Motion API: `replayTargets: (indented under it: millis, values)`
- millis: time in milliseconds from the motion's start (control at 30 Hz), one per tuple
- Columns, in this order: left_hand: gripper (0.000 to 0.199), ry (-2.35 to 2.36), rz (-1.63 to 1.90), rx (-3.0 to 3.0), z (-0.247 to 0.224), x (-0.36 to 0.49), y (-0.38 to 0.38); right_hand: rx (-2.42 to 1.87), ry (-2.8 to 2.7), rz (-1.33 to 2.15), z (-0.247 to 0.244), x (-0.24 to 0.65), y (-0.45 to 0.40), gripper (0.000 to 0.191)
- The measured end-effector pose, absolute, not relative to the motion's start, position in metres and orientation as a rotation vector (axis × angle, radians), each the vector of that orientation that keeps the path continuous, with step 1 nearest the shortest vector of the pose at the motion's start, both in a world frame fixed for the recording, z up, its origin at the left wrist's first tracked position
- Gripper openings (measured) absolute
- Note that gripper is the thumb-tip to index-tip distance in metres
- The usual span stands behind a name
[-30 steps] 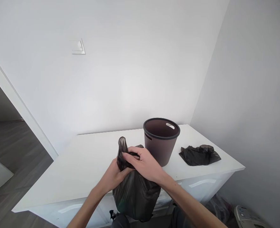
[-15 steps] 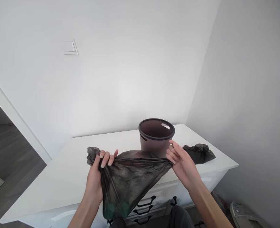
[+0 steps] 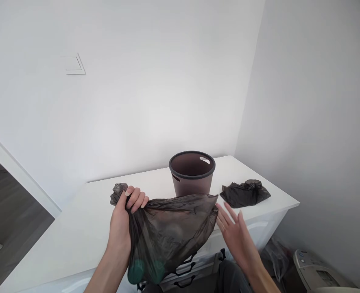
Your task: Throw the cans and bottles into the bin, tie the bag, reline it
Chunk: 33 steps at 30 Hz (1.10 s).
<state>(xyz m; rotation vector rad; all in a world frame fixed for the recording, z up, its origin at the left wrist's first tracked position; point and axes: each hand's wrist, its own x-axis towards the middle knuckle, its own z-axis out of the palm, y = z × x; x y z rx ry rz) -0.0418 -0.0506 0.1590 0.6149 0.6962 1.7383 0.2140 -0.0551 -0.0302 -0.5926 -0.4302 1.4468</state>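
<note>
A thin black garbage bag (image 3: 173, 232) hangs in front of the white cabinet, its gathered top bunched in my left hand (image 3: 131, 207). Through the film, two green round shapes (image 3: 146, 270) show at the bottom; what they are I cannot make out. The bag's loose right end spreads out at about counter height. Beside that end my right hand (image 3: 236, 232) is open, fingers extended, the fingertips near or touching the plastic. Just behind the bag stands a brownish-purple trash can (image 3: 193, 185) with a dark rim and cut-out handles, its lower part hidden by the bag.
A second crumpled black bag (image 3: 245, 193) lies on the white countertop (image 3: 106, 228) at the right. Dark drawer handles (image 3: 184, 280) line the cabinet front. At lower right, a grey machine (image 3: 317, 270) stands beside a clear plastic bag (image 3: 276, 258). Walls rise behind and to the right.
My right hand has let go of the bag's stretched edge and opened, moving slightly down. The bag's right end has slackened. My left hand keeps its grip; the view has shifted somewhat.
</note>
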Motion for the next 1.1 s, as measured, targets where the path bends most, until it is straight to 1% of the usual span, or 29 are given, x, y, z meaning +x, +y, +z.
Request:
replayTargets:
  millis: [67, 133, 200, 333, 433, 533, 667, 733, 833, 1033, 1100]
  values:
    - [0.036, 0.691, 1.734, 0.614, 0.161, -0.042, -0.05, -0.622, -0.561, 1.451, -0.048, 0.204, -0.06, 0.064]
    - [0.037, 0.684, 1.718, 0.615, 0.162, -0.042, -0.05, -0.66, -0.715, 1.444, -0.052, 0.191, -0.059, 0.063]
    - [0.036, 0.675, 1.703, 0.605, 0.162, -0.043, -0.051, -0.736, -0.843, 1.425, -0.043, 0.179, -0.054, 0.058]
    - [0.032, 0.676, 1.704, 0.59, 0.162, -0.046, -0.054, -0.858, -0.901, 1.391, 0.001, 0.158, -0.036, 0.049]
    - [0.03, 0.67, 1.706, 0.596, 0.159, -0.055, -0.057, -0.714, -0.82, 1.47, 0.034, 0.144, -0.026, 0.047]
    - [0.03, 0.69, 1.671, 0.605, 0.15, -0.068, -0.061, -0.454, -0.747, 1.618, 0.057, 0.134, -0.023, 0.052]
    - [0.033, 0.721, 1.596, 0.617, 0.13, -0.082, -0.065, -0.345, -0.752, 1.731, 0.064, 0.125, -0.026, 0.05]
    - [0.037, 0.757, 1.551, 0.649, 0.12, -0.085, -0.066, -0.324, -0.777, 1.74, 0.063, 0.12, -0.026, 0.052]
    - [0.044, 0.865, 1.483, 0.783, 0.112, -0.085, -0.065, -0.31, -0.814, 1.742, 0.064, 0.109, -0.023, 0.057]
    - [0.046, 1.255, 1.275, 1.312, 0.109, -0.08, -0.066, -0.631, -1.111, 1.775, 0.082, 0.091, -0.023, 0.055]
    - [0.045, 1.34, 1.214, 1.476, 0.106, -0.079, -0.067, -0.646, -1.174, 1.775, 0.087, 0.089, -0.026, 0.05]
